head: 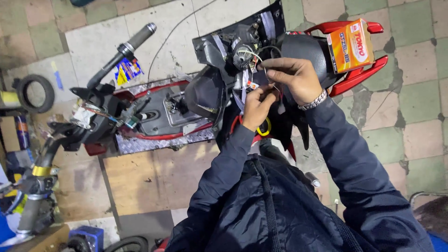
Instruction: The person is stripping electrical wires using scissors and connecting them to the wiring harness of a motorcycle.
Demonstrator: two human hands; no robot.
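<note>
Dark jacket sleeves (289,205) are filling the near view, reaching up toward a stripped scooter (186,107) that is lying across the tiled floor (420,93). Both hands are working at a bundle of thin wires (261,77) in the open middle of the scooter. Left hand (256,106) is pinching the wires from below with closed fingers. Right hand (294,77), wearing a metal watch (313,100), is gripping them from above. Just right of it, an orange box (351,45) is resting on the red rear rack (359,74).
</note>
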